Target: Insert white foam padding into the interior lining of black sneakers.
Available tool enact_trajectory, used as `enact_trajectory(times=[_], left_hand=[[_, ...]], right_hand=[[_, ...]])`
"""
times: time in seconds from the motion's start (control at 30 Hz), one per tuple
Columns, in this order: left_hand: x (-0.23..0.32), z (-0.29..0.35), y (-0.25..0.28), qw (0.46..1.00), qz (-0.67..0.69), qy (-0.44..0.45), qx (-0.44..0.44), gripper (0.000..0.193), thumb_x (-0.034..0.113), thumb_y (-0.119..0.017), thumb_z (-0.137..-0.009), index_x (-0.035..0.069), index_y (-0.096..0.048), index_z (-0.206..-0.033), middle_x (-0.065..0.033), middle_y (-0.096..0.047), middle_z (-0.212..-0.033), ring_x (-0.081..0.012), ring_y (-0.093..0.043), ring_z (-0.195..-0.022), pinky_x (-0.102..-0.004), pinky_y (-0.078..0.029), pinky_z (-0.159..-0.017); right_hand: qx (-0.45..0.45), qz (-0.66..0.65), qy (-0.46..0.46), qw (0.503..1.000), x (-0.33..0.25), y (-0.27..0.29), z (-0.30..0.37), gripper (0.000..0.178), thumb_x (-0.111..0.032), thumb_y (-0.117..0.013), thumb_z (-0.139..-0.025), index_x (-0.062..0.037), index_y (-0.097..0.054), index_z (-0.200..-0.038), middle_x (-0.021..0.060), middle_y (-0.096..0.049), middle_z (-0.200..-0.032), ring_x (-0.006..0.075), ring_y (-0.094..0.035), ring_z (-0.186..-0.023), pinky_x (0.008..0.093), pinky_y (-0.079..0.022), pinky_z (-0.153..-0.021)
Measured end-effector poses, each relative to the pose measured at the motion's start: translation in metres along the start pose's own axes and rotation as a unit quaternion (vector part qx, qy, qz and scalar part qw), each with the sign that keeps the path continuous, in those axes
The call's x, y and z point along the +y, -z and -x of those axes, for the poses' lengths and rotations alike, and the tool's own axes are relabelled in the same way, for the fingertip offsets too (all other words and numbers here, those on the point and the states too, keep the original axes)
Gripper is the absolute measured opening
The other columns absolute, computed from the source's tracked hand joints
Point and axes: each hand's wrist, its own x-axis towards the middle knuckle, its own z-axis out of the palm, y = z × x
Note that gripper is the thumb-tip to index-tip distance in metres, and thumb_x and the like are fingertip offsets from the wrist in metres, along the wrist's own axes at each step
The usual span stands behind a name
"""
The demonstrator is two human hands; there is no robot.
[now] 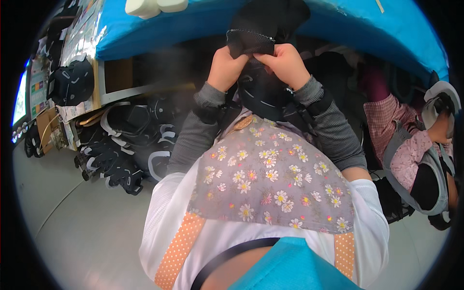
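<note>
Nearest the camera: a floral apron (270,183) with orange dotted straps over a white top, and striped grey sleeves (193,130) running up from it.

Beyond the apron, both hands are raised together at chest height. The left hand (223,67) and right hand (285,64) sit side by side, almost touching, each pinched shut on the lower edge of a black mesh piece (251,41). The thumbs and fingertips clamp the edge itself; the rest of the piece rises above the hands toward the worktop. Just below the hands lies a black padded part (263,94) with pale stitch lines and straps; whether it joins the mesh piece cannot be told.

Handling judgement:
- The mesh piece appears light and soft. It droops and folds, so it will not hold shape unsupported.
- The weave looks grippy rather than slippery, and a fingertip pinch should be enough.
- Open mesh may snag or stretch, so pull evenly with both hands.
- Best hold: the bound edge, which looks firmer than the open weave.

To the left, on the floor (87,227), lies a heap of black and grey strapped gear (121,159). To the right sits another person in a pink checked sleeve (386,116).

Farthest: the worktop (193,24), covered in blue, with a white block (154,6) on it.
</note>
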Motion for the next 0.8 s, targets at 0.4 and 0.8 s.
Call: enact_trajectory(times=[0.4, 0.8], left_hand=[[0.004, 0.003, -0.001, 1.000, -0.001, -0.026, 0.003, 0.019, 0.006, -0.062, -0.082, -0.006, -0.066, -0.097, -0.0057, -0.069, -0.086, -0.0092, -0.060, -0.077, -0.0247, -0.049, -0.071], [0.030, 0.015, -0.003, 0.998, -0.032, -0.060, 0.009, 0.020, 0.008, -0.064, -0.081, -0.006, -0.065, -0.095, -0.0066, -0.069, -0.082, -0.0095, -0.058, -0.075, -0.0265, -0.049, -0.068]], right_hand=[[0.044, 0.111, 0.044, 0.992, -0.004, -0.006, 0.006, 0.026, -0.027, -0.067, -0.081, -0.0012, -0.068, -0.087, 0.0167, -0.064, -0.067, 0.0291, -0.064, -0.060, 0.0333, -0.048, -0.058], [0.064, 0.091, 0.128, 0.986, 0.002, -0.001, 0.015, 0.025, -0.022, -0.067, -0.084, 0.0009, -0.068, -0.093, 0.0152, -0.065, -0.068, 0.0165, -0.060, -0.058, 0.0281, -0.047, -0.058]])
